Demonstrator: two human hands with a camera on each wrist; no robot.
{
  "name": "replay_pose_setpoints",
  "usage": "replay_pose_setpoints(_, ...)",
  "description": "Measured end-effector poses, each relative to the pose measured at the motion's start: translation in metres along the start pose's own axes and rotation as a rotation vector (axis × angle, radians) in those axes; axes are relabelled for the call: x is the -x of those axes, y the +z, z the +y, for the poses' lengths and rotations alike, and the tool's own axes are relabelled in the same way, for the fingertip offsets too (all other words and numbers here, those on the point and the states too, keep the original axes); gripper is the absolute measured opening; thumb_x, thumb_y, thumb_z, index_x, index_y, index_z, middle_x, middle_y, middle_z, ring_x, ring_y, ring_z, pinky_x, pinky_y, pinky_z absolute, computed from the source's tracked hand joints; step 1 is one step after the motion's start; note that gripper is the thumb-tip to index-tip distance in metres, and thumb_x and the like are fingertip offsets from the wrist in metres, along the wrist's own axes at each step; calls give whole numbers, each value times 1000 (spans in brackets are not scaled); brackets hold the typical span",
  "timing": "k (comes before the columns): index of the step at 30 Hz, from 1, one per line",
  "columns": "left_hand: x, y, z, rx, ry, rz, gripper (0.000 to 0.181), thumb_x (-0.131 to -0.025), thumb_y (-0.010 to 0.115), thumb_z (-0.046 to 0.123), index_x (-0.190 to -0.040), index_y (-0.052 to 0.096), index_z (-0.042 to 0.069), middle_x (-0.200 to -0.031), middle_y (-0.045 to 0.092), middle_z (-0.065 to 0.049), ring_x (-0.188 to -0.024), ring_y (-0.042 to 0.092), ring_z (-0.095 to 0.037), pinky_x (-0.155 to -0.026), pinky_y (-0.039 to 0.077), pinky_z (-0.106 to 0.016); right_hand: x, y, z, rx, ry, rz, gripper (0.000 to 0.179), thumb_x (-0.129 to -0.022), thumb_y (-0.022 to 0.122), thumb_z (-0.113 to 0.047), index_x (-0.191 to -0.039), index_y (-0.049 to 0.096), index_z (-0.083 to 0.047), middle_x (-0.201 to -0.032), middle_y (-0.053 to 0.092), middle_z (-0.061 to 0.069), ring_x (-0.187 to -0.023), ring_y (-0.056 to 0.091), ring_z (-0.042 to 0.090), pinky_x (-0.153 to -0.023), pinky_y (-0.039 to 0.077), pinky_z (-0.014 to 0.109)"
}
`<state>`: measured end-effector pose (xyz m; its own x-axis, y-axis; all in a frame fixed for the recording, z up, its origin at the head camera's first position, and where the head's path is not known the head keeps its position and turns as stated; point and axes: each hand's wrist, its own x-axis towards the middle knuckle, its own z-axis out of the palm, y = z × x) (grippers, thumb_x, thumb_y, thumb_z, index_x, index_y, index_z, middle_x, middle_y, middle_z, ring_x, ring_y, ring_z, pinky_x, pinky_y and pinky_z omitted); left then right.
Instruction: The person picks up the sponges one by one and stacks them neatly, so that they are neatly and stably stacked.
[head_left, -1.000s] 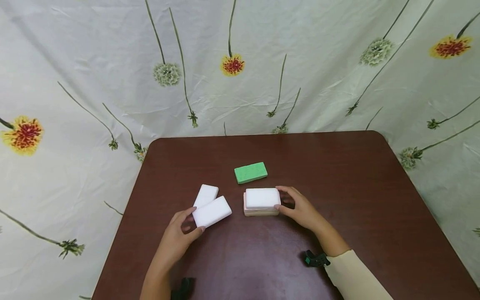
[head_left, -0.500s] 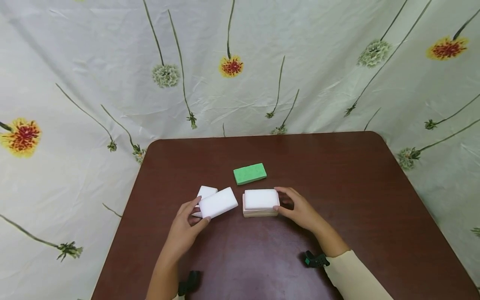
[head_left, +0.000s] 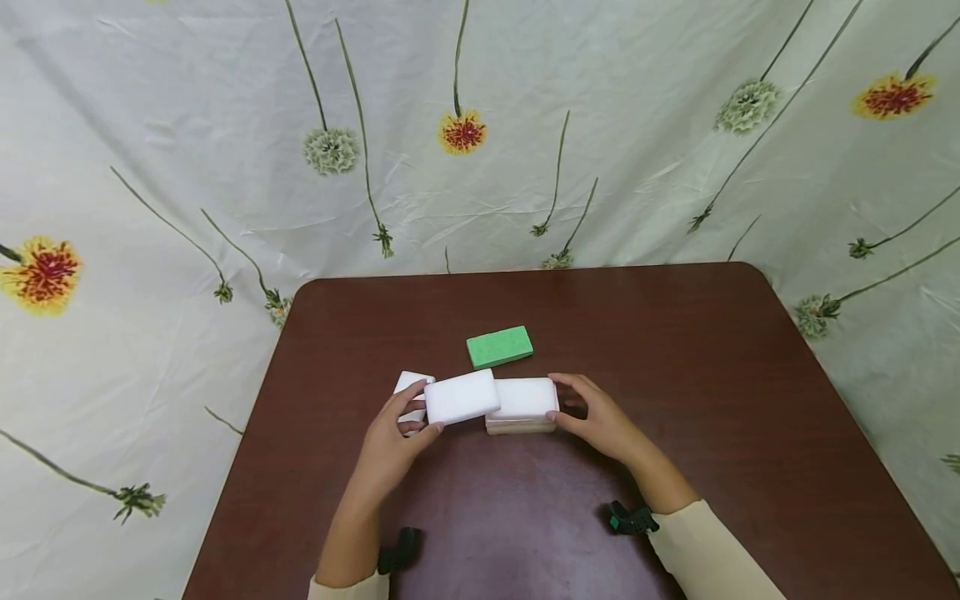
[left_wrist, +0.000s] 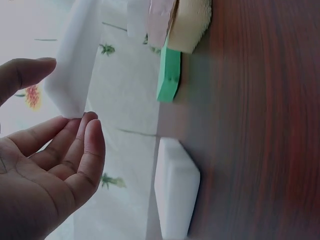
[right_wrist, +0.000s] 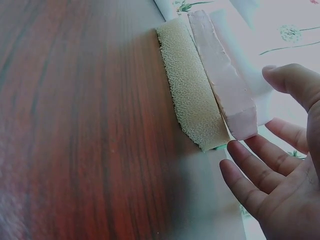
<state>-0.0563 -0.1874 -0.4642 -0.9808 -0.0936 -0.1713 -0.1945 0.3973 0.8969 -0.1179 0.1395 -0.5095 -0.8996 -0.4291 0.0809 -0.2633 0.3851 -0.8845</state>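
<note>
At the far left is a pale cloth [head_left: 180,75] with flowers on it, and it runs all the way across behind the brown table [head_left: 652,325]. On the table's left part lies a flat white foam block [head_left: 405,382], partly covered by the left hand [head_left: 393,442]. That hand pinches a second white foam block [head_left: 462,397] by its left end, thumb on the near side and fingers on the far side. The second block is up off the table, a bit tilted, and its right end is over the left corner of a stack – I cannot tell if they touch. Behind it, a green sponge [head_left: 499,347] lies flat on the table.

The stack has a beige sponge [right_wrist: 192,85] full of tiny holes at the bottom, then a pink block [right_wrist: 222,75], then a white top block [head_left: 528,398]. The right hand [head_left: 603,421] pinches the white top block at its right end – thumb in front, pointing finger behind. Further right is a cream sleeve [head_left: 712,554], with a black wrist strap [head_left: 632,518] by its cuff.
</note>
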Motion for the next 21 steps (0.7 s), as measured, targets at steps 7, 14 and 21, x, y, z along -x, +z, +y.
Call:
replay_pose_setpoints(7, -5, 14, 7, 42, 65, -2, 65, -86, 78, 10, -146, 55, 20, -139, 58, -8, -117, 63, -29, -93, 55, -36, 0, 0, 1, -3, -6, 5, 62, -90, 77, -14, -145, 50, -4, -139, 56, 15, -128, 57, 33, -103, 51, 49)
replay_pose_setpoints(14, -10, 28, 10, 73, 129, -25, 65, -88, 76, 9, -148, 52, 17, -143, 55, -9, -123, 60, -28, -95, 55, -40, -1, 0, 2, -8, -12, 14, 65, -89, 79, -14, -145, 49, -2, -139, 56, 15, -130, 56, 35, -104, 50, 50)
replay_pose_setpoints(21, -14, 38, 11, 74, 160, -59, 64, -90, 75, 10, -148, 51, 18, -141, 56, -7, -124, 59, -26, -94, 56, -37, 0, -1, 0, 19, -8, 30, 66, -88, 80, -17, -145, 50, -5, -143, 55, 14, -132, 53, 37, -106, 48, 51)
